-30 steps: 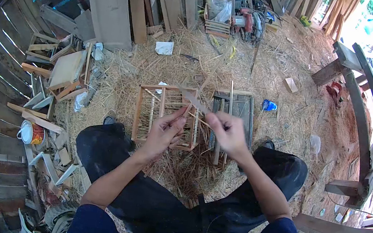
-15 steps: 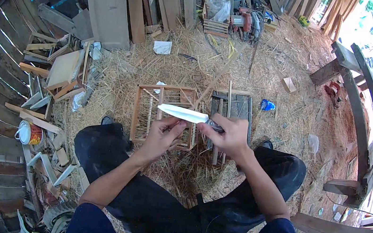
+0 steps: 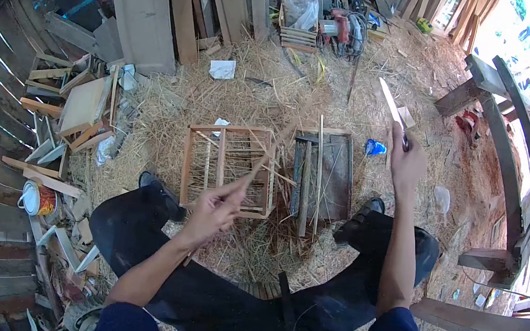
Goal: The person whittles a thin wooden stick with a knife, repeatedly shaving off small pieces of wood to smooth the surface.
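Note:
My right hand is closed around the handle of a knife, held out to the right with its pale blade pointing up and away. In my left hand is a thin wooden strip, slanting up to the right; its short lower end shows below the fist. Beneath the strip, a rectangular wooden frame with thin rods lies on the ground. Beside it sits a dark shallow tray with a few long sticks laid over it.
Straw and shavings cover the ground. A red power tool and a slatted crate stand at the back by leaning boards. Wood offcuts and a paint bucket are on the left. A blue crumpled packet lies right of the tray.
The knife has swung away to the right and now points upward; before, it lay across the strip near my left hand. My left hand has moved slightly down and left with the strip.

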`<state>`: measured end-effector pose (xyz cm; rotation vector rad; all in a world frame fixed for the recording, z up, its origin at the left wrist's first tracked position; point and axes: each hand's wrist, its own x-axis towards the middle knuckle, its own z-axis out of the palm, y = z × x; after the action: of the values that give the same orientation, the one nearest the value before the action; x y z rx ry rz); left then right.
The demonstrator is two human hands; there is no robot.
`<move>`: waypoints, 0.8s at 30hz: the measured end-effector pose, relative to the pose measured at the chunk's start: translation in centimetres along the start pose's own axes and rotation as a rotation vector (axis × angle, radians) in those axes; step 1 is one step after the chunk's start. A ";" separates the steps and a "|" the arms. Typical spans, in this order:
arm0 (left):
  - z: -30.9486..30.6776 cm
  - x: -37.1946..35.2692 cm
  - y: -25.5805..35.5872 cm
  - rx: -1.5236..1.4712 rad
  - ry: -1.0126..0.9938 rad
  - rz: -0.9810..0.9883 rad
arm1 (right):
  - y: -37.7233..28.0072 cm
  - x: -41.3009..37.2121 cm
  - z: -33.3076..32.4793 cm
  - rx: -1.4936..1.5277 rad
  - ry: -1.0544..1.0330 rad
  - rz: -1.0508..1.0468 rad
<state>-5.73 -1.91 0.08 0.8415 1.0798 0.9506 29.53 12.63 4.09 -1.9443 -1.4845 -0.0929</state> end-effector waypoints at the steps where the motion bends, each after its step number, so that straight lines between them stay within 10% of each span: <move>1: -0.7 0.2 -0.2 -0.038 0.030 -0.007 | 0.0 -0.5 0.0 -0.011 -0.012 -0.027; 24: 1.7 2.9 0.9 -0.033 0.041 0.105 | -11.2 -10.0 3.3 0.432 -0.409 -0.698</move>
<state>-3.77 0.94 0.43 0.8610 1.0609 1.0747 15.11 7.53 2.36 -1.0795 -2.1836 0.3125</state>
